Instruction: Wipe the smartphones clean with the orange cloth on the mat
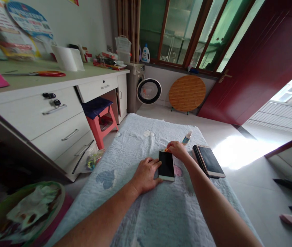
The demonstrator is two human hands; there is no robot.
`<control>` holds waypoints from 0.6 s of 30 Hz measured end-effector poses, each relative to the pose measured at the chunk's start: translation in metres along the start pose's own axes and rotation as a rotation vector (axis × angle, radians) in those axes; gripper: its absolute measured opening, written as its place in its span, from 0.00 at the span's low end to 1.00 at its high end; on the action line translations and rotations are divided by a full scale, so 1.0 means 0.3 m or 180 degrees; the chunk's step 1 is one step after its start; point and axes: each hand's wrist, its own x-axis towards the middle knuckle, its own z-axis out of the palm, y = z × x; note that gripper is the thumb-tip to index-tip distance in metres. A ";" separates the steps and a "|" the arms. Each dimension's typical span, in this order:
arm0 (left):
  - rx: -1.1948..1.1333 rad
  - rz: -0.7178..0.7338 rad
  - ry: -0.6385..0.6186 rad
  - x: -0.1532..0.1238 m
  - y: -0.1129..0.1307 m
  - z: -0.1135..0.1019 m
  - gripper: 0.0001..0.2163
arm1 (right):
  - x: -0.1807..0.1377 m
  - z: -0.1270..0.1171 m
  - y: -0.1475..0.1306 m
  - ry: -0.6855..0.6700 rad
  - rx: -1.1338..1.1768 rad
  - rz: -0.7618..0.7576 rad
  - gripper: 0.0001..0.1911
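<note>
The phone (166, 165) lies face up and dark-screened on the quilted cover (133, 144), directly to the right of the left hand's fingers and just below the right hand's fingertips. The left hand (147, 175) rests palm down; its thumb and fingers stand apart, fingertips touching the phone's left edge and upper corner area, thumb near the lower left corner, with no clamp around the body. The right hand (177, 151) has its fingers together, apparently pinched on a small orange piece (166, 150) at the phone's top edge; the exact contact between piece and phone is too small to tell. A spray bottle (187, 138) stands just beyond the right fingers, and a stack of phones (209, 161) lies to their right, near the cover's edge. Assessed risks: the phone could slide or pivot on the soft fabric, since the left fingers appear to bear on one side only; the orange piece could slip and scrape the glass if the pinch is shallow or the push uneven; the bottle could topple if the right knuckles swing outward; and the stack could be nudged floorward by a wide sweep of the right forearm.
</note>
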 end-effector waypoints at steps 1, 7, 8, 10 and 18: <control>0.0015 -0.0021 -0.0031 0.000 0.002 -0.002 0.30 | 0.007 0.000 -0.013 -0.0067 -0.0046 -0.0027 0.14; 0.0087 -0.0088 -0.0125 0.001 0.006 -0.006 0.30 | 0.045 0.001 -0.091 -0.0459 -0.0284 -0.0172 0.14; 0.0091 -0.0085 -0.0121 0.000 0.005 -0.004 0.31 | 0.050 0.001 -0.101 -0.0510 -0.0317 -0.0198 0.13; 0.0099 -0.0080 -0.0113 -0.002 0.001 0.001 0.31 | 0.058 0.001 -0.117 -0.0594 -0.0361 -0.0243 0.13; 0.0142 -0.0094 -0.0100 -0.004 -0.009 0.012 0.32 | 0.056 0.019 -0.134 -0.0649 -0.0306 -0.0362 0.13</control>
